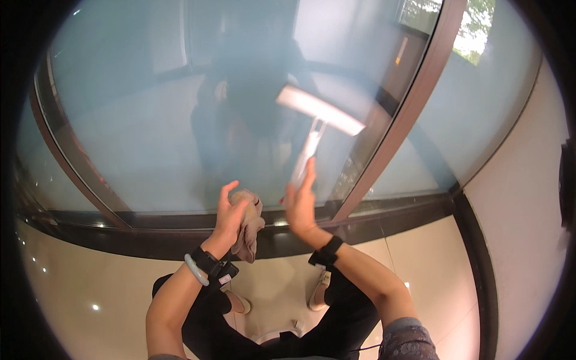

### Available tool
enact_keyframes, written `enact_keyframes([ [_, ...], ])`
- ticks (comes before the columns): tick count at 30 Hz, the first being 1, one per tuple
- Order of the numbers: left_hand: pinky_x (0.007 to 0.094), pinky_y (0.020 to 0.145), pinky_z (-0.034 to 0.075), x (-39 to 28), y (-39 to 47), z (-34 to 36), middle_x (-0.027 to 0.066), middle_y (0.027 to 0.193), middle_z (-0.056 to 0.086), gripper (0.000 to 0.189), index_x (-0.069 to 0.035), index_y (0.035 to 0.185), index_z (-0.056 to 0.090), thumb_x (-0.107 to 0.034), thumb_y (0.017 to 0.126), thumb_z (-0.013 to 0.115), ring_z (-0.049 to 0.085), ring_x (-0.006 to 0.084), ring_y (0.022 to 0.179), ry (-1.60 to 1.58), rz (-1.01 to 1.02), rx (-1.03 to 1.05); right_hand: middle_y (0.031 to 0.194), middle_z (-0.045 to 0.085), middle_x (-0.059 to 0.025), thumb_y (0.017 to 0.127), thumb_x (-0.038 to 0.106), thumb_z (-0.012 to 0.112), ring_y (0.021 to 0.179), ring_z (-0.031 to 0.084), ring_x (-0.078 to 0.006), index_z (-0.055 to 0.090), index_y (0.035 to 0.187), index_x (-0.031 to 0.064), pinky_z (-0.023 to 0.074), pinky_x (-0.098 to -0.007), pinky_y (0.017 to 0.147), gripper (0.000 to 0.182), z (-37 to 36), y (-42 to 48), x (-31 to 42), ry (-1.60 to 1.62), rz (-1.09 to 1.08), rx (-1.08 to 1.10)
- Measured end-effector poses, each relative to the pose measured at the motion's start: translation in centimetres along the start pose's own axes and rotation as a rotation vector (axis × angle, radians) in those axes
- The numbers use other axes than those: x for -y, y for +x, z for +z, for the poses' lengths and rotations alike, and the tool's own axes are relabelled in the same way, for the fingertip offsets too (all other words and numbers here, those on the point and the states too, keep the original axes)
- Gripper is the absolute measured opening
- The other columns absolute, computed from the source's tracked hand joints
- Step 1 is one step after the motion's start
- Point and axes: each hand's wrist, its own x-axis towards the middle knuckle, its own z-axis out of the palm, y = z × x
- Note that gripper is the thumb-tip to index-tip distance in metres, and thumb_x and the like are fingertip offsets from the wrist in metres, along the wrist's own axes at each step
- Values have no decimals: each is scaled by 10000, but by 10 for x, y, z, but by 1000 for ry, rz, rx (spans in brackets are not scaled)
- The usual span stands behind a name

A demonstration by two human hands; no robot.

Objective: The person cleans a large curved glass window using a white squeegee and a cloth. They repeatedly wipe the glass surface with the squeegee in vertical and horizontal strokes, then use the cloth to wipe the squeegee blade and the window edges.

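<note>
My right hand (pixel 300 208) grips the pale handle of a window squeegee (pixel 320 109). Its wide head points up and away from me, tilted down to the right, in front of a frosted glass panel (pixel 243 148). Whether the blade touches the glass cannot be told; the squeegee is slightly blurred. In my left hand (pixel 230 215) is a crumpled greyish-brown cloth (pixel 250 225), hanging down from the fingers near the bottom of the glass. My left index finger sticks out from the cloth.
A brown metal frame post (pixel 405 105) borders the glass on the right, another (pixel 67 166) on the left. Along the bottom runs a dark sill (pixel 180 243). Pale glossy floor tiles (pixel 103 279) lie below. At far right stands a white wall (pixel 517 189) with dark skirting (pixel 480 265).
</note>
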Motion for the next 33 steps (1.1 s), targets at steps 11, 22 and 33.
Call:
enact_keyframes([
  [11,317,804,495,14,15,-3,105,1088,518,423,-78,1240,447,-7,836,550,538,183,954,-4,77,18,967,491,-153,934,142,446,610,565,-218,-9,1464,227,373,-288,388,704,-51,101,19,481,248,-241],
  [22,319,803,494,26,12,-21,104,1101,509,361,-63,1181,474,-12,828,528,532,189,969,-129,-30,-58,1330,305,-182,811,1,526,1075,470,-305,-69,1461,87,448,-376,821,885,52,-34,18,587,470,104],
  [33,330,856,479,23,14,-18,94,1118,518,358,-56,1159,498,-22,803,530,522,198,1009,-86,0,-103,1038,486,-167,816,-30,490,694,599,-270,-108,1409,271,475,-348,465,894,12,14,-15,582,561,-153],
])
